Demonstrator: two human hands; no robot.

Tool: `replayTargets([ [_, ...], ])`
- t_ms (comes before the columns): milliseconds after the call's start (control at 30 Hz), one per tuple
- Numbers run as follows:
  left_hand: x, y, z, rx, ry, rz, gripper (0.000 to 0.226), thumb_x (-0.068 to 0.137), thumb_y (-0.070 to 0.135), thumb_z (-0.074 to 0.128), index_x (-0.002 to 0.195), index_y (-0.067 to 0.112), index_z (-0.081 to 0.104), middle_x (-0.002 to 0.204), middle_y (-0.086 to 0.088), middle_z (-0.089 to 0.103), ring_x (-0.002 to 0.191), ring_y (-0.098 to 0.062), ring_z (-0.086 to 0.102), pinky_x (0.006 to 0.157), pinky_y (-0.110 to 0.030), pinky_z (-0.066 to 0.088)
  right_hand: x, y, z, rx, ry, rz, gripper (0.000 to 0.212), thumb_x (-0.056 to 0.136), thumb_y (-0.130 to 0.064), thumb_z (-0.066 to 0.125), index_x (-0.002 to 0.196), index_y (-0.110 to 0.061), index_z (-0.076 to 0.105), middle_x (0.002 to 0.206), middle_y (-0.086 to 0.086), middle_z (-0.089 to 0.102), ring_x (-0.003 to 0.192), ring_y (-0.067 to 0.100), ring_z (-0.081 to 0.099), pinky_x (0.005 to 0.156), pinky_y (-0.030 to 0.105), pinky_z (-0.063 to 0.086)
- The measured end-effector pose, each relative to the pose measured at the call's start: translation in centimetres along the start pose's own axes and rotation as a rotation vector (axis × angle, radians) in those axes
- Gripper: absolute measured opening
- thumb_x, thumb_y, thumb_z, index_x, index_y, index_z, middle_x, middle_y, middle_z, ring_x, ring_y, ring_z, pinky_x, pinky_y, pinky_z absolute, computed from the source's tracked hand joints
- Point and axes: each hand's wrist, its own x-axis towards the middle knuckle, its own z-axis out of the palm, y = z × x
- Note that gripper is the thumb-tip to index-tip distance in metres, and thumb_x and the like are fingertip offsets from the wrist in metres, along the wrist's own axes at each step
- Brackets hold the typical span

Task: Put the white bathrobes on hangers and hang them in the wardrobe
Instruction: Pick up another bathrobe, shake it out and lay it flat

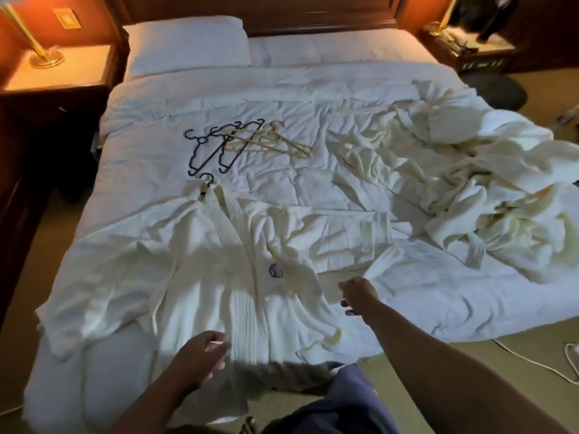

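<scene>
We see a dim room lit warmly by a brass lamp (pixel 40 47) at upper left, which throws an orange glow over its nightstand (pixel 78 70) and the wall behind. The white duvet (pixel 282 89) reads cooler and bluish, brightest toward the middle. A soft shadow lies across the chest of the spread bathrobe (pixel 194 277). The near corners sink into darkness. Wide-angle distortion bows the bed's edges outward. Motion blur smears the left hand (pixel 200 355), and fine detail looks soft and blocky throughout.
</scene>
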Motion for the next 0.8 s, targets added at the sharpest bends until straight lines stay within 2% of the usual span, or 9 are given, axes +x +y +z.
replayTargets([
  [133,1.0,3.4,3.7,-0.096,0.007,-0.061,0.007,0.096,0.014,0.063,0.1,0.013,0.068,0.096,-0.012,0.07,0.073,-0.022,0.069,0.051,-0.02,0.046,6.2,-0.4,-4.2,-0.067,0.064,-0.046,0.02,0.083,-0.029,0.056,0.085,-0.011,0.065,0.08,0.01,0.071,0.081,0.03,0.071,0.077,0.048,0.061],
  [233,1.5,6.6,7.2,-0.121,-0.006,-0.118,0.02,0.087,0.024,0.072,0.103,0.012,0.069,0.1,-0.017,0.073,0.075,-0.02,0.069,0.061,-0.028,0.047,9.9,-0.7,-6.8,-0.129,0.077,-0.066,0.021,0.084,-0.032,0.061,0.09,-0.013,0.068,0.087,0.007,0.07,0.09,0.029,0.066,0.084,0.035,0.054],
  [367,3.4,10.5,9.9,-0.121,0.036,-0.165,0.051,0.061,0.051,0.07,0.102,0.021,0.07,0.091,-0.014,0.075,0.078,-0.032,0.07,0.066,-0.036,0.049,16.2,-0.4,-8.3,-0.139,0.032,-0.009,0.058,0.087,-0.042,0.069,0.134,-0.012,0.055,0.136,0.014,0.058,0.123,0.031,0.056,0.101,0.034,0.043],
  [500,5.0,13.8,11.8,-0.142,0.142,-0.213,0.025,0.089,0.028,0.067,0.112,0.018,0.065,0.097,-0.006,0.075,0.087,-0.027,0.072,0.069,-0.034,0.052,20.0,-1.2,-8.2,-0.319,-0.02,0.067,0.086,0.087,-0.058,0.065,0.145,0.002,0.041,0.143,0.022,0.05,0.131,0.036,0.051,0.108,0.039,0.043],
  [533,5.7,14.7,12.2,-0.131,0.161,-0.219,0.019,0.095,0.022,0.062,0.113,0.017,0.064,0.098,-0.007,0.075,0.085,-0.025,0.072,0.068,-0.032,0.052,20.9,-2.1,-8.1,-0.359,-0.069,0.08,0.079,0.089,-0.057,0.063,0.137,0.005,0.05,0.134,0.022,0.057,0.127,0.035,0.055,0.103,0.038,0.047],
  [600,6.3,16.0,12.9,-0.11,0.169,-0.212,0.018,0.098,0.018,0.058,0.115,0.017,0.063,0.099,-0.01,0.074,0.081,-0.021,0.07,0.065,-0.029,0.05,21.8,-3.0,-8.1,-0.492,-0.153,0.064,0.043,0.096,-0.041,0.058,0.109,-0.001,0.065,0.109,0.016,0.065,0.117,0.032,0.063,0.085,0.03,0.051],
  [633,6.6,16.2,13.2,-0.101,0.168,-0.209,0.019,0.098,0.019,0.058,0.116,0.017,0.062,0.1,-0.01,0.074,0.078,-0.019,0.07,0.063,-0.028,0.05,22.1,-3.2,-7.9,-0.566,-0.206,-0.002,0.032,0.099,-0.029,0.051,0.105,-0.002,0.067,0.105,0.012,0.064,0.115,0.029,0.064,0.083,0.027,0.051],
  [700,7.0,16.7,13.7,-0.102,0.168,-0.204,0.019,0.098,0.019,0.058,0.116,0.016,0.063,0.099,-0.008,0.074,0.074,-0.015,0.069,0.061,-0.026,0.05,21.9,-4.5,-8.6,-0.696,-0.242,-0.124,0.032,0.101,-0.014,0.04,0.117,-0.002,0.065,0.116,0.01,0.063,0.117,0.028,0.061,0.093,0.029,0.051],
  [800,6.9,17.4,14.2,-0.155,0.191,-0.188,0.014,0.099,0.016,0.057,0.111,0.016,0.063,0.098,-0.007,0.073,0.073,-0.014,0.066,0.059,-0.024,0.047,24.6,-6.6,-13.0,-0.336,-0.035,-0.104,0.025,0.101,-0.024,0.046,0.114,-0.008,0.06,0.108,0.013,0.057,0.109,0.028,0.059,0.09,0.029,0.044],
])
